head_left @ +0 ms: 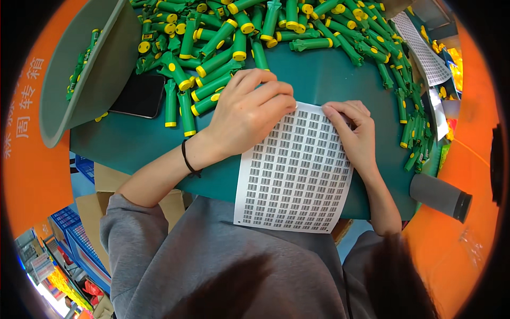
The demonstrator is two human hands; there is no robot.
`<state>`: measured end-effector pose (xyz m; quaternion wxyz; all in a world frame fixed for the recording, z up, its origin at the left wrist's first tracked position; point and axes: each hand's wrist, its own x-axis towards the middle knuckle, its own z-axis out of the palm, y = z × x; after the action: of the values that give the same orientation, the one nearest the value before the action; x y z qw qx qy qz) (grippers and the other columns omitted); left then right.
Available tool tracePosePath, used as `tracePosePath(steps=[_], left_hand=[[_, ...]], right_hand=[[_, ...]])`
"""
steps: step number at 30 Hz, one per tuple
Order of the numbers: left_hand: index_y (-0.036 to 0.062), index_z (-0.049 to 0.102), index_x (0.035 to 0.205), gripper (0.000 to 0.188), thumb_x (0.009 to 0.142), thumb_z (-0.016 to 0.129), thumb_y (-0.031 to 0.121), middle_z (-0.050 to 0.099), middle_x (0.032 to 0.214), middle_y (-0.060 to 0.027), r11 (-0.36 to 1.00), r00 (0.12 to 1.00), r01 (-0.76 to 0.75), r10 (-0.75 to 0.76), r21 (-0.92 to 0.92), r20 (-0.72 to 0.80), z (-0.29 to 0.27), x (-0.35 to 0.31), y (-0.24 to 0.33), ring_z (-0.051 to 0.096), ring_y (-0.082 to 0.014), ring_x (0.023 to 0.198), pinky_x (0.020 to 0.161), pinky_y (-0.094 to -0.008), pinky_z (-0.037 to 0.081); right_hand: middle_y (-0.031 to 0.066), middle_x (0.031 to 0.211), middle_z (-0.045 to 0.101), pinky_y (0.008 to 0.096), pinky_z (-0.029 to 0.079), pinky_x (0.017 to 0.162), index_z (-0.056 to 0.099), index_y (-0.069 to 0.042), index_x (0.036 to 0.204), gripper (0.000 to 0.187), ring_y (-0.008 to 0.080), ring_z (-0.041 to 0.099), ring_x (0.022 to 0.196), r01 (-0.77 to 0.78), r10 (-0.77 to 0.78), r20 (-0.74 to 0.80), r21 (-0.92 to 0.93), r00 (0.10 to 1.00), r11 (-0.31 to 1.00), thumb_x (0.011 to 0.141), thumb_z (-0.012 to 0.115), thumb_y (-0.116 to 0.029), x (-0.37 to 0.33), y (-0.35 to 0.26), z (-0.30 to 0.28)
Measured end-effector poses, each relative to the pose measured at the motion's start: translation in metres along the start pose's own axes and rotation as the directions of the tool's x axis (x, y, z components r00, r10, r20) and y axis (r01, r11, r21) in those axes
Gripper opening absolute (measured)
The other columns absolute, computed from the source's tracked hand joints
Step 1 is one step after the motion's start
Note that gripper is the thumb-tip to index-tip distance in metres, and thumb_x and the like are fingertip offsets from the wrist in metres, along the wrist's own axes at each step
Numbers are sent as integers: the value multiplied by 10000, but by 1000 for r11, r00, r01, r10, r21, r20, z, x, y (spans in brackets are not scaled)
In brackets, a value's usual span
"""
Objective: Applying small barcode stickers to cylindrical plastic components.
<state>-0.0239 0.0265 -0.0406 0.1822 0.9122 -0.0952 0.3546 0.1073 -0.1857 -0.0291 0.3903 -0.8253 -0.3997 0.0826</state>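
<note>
A white sheet of small printed labels [297, 175] slants down from the green table toward my lap. My right hand [355, 130] grips its upper right corner, thumb on the face and fingers curled behind. At the sheet's upper left, my left hand [249, 114] is closed, its fingertips pinched at the top edge. What sits between those fingertips is too small to make out. That hand covers the sheet's upper left part. Just beyond it lie many green tubes with yellow ends [212, 85], heaped across the far side of the table.
A grey-green basin [90, 80] tilts at the left, holding a few green pieces. Beside it lies a black phone [139, 95]. A dark grey tumbler [440, 196] rests on its side at right. More label sheets [422, 48] lie far right. Orange surfaces [37, 138] flank the table.
</note>
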Motion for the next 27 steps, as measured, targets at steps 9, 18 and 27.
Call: tracePosePath(steps=[9,18,27], left_hand=[[94,693,857,130,768,780,131,664,1000,15,990,994,99,-104,-106,-44,0,4,-7,592,-234,967,854,-372,469],[111,710,873,143,733,737,128,665,1021,14,1000,1000,-16,17,18,-18,3,-2,-8,589,-231,1016,910,-392,467],[79,636,932,181,799,758,90,639,1024,-32,982,996,45,-58,-183,-66,-3,8,-9,577,-254,1005,883,-392,446]], right_hand=[[16,793,626,267,408,767,753,-17,957,152,128,525,842,-59,59,4,33,998,998,899,730,-156,3,-1,3],[14,842,628,258,415,780,749,-9,960,146,122,527,874,-72,72,2,56,997,996,910,725,-144,1,0,4],[68,1084,662,324,454,941,694,-75,1169,281,209,596,981,101,-102,-34,-32,994,994,900,717,-153,60,0,-5]])
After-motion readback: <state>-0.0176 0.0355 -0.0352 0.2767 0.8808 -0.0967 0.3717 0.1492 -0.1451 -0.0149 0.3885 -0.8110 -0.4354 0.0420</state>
